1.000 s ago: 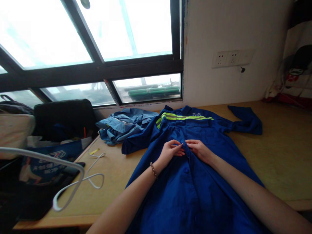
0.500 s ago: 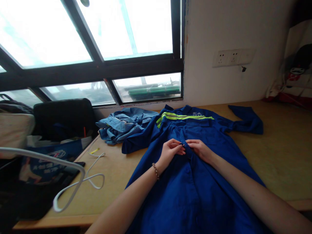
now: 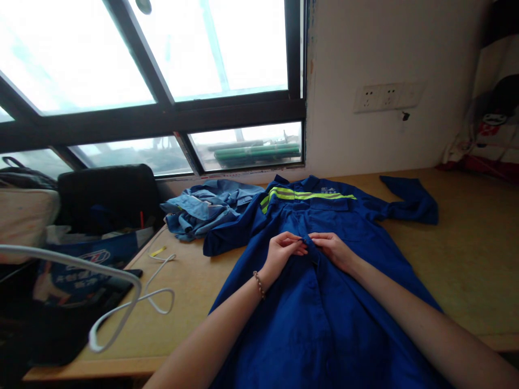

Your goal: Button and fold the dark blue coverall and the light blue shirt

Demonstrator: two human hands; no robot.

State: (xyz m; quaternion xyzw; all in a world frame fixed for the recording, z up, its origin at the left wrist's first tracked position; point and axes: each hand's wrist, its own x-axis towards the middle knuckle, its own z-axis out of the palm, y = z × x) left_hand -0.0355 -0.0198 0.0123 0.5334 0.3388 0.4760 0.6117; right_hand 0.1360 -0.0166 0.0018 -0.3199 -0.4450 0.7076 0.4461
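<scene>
While pinching the placket (image 3: 311,252) of the blue work garment (image 3: 275,319) narrowly with the left hand (image 3: 285,249), grip the same strip just to the right with the right hand (image 3: 333,249), likewise drawn narrow on the cloth. See it spread front up along the bench (image 3: 466,281), from collar (image 3: 313,182) at the far side to the near edge, with crumpled light-blue clothing (image 3: 205,205) just beside the left-side sleeve (image 3: 229,239) and white cable (image 3: 81,262) looping at near left.

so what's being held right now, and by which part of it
The left grip and right grip both pinch the dark blue garment by its front opening edge, below the yellow-green stripe.
</scene>
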